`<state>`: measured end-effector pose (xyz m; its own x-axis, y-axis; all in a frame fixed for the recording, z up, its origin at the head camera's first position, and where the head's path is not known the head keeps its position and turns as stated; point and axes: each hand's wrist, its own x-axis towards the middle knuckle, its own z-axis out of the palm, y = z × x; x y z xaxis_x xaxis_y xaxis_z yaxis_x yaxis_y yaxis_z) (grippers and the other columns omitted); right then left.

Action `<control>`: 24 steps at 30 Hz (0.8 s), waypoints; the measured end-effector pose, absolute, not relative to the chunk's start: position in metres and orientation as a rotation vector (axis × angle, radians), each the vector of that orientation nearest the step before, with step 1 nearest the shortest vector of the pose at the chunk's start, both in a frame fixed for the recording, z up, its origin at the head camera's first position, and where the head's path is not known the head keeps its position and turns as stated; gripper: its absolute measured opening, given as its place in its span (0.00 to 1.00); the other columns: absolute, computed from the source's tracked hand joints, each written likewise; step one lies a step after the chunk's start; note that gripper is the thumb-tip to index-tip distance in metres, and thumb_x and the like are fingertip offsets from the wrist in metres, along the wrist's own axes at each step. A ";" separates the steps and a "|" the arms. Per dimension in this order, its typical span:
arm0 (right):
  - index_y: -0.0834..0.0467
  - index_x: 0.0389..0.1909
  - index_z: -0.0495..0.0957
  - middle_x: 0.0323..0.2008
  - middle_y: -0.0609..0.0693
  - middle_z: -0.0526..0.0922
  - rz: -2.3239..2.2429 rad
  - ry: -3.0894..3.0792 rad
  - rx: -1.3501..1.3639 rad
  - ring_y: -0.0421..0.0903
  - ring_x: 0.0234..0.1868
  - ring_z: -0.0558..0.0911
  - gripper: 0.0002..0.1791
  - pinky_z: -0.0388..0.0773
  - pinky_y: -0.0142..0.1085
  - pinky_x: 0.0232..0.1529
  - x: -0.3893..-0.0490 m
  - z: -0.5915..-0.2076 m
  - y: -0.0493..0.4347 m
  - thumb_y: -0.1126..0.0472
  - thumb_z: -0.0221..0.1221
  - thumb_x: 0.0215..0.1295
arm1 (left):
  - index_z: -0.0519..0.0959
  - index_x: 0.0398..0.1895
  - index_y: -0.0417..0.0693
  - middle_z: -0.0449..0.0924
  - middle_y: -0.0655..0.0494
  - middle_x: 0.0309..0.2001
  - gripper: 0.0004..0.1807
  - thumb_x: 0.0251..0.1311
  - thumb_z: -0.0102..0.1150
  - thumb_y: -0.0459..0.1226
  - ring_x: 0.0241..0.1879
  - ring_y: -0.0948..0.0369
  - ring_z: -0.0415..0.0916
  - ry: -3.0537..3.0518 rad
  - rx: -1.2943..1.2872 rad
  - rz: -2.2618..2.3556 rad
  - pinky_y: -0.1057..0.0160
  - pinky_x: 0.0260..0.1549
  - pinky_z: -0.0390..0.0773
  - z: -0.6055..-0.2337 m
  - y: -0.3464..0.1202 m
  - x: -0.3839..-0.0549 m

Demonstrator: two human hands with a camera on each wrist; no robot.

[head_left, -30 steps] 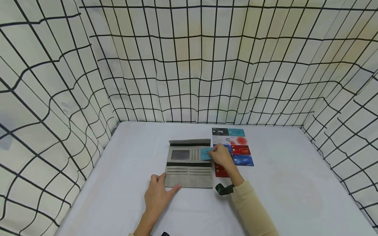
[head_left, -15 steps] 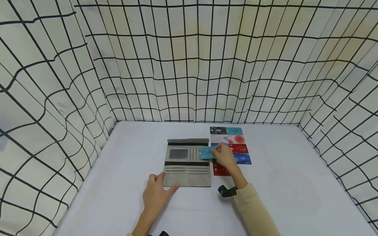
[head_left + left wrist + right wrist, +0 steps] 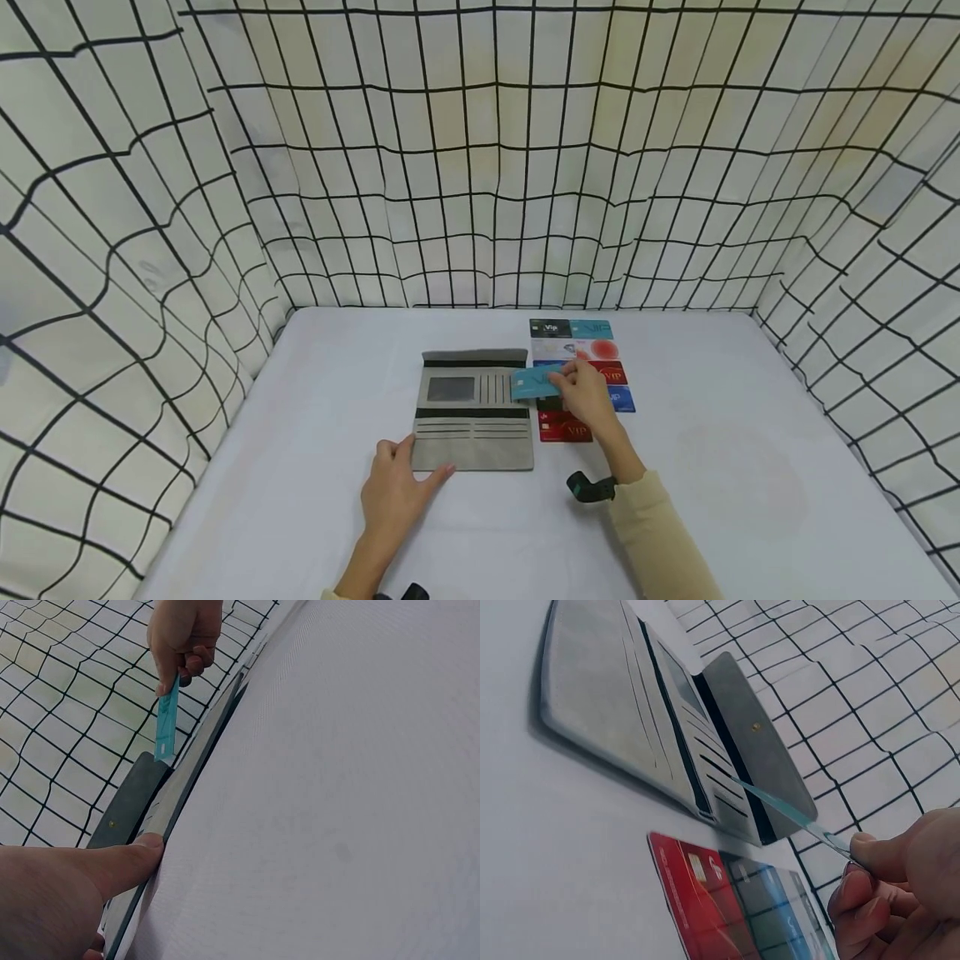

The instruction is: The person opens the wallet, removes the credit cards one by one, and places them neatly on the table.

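Observation:
A grey wallet lies unfolded on the white table, its slots and a clear window facing up. My left hand rests at its lower left corner, the thumb pressing the near edge and the fingers at the left side. Between thumb and fingers, my right hand pinches a teal card. In the right wrist view, the card is seen nearly edge-on, slanting toward the wallet's upper slots; whether its tip touches them I cannot tell. The right hand partly covers the cards beneath it.
Right of the wallet, several cards lie in two columns, including a black card, another teal card and a red card. White cloth with black netting walls the table's back and sides.
The right hand has drawn the teal card rightward, so less of it overlaps the wallet and more of the lower red card shows. The left hand keeps its place on the wallet.

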<state>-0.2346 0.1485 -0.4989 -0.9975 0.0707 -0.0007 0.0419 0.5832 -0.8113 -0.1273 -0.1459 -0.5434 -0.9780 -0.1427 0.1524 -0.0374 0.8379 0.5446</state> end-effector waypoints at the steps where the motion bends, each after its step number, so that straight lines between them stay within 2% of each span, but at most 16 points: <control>1: 0.63 0.46 0.74 0.21 0.53 0.77 1.414 -2.763 -0.105 0.46 0.20 0.76 0.16 0.74 0.32 0.26 -0.234 -0.499 0.151 0.53 0.61 0.71 | 0.75 0.63 0.35 0.71 0.43 0.45 0.46 0.48 0.74 0.58 0.34 0.56 0.71 -2.829 0.138 -0.834 0.62 0.21 0.67 -0.543 -0.146 -0.127; 9: 0.65 0.48 0.74 0.26 0.57 0.81 1.397 -2.758 -0.201 0.45 0.22 0.77 0.17 0.75 0.32 0.28 -0.225 -0.500 0.177 0.54 0.60 0.71 | 0.74 0.64 0.35 0.70 0.43 0.45 0.47 0.49 0.73 0.59 0.33 0.56 0.70 -2.832 0.131 -0.843 0.63 0.21 0.65 -0.545 -0.146 -0.129; 16: 0.67 0.49 0.73 0.25 0.56 0.81 1.399 -2.766 -0.215 0.44 0.20 0.77 0.19 0.75 0.32 0.27 -0.216 -0.498 0.200 0.54 0.60 0.72 | 0.74 0.64 0.36 0.70 0.43 0.45 0.47 0.49 0.72 0.60 0.34 0.55 0.71 -2.844 0.136 -0.833 0.61 0.22 0.67 -0.545 -0.147 -0.128; 24: 0.66 0.49 0.73 0.23 0.54 0.80 1.401 -2.794 -0.270 0.45 0.22 0.77 0.20 0.75 0.32 0.27 -0.207 -0.495 0.222 0.52 0.59 0.72 | 0.73 0.65 0.35 0.69 0.44 0.43 0.48 0.50 0.71 0.61 0.32 0.57 0.68 -2.852 0.129 -0.836 0.64 0.22 0.65 -0.546 -0.146 -0.131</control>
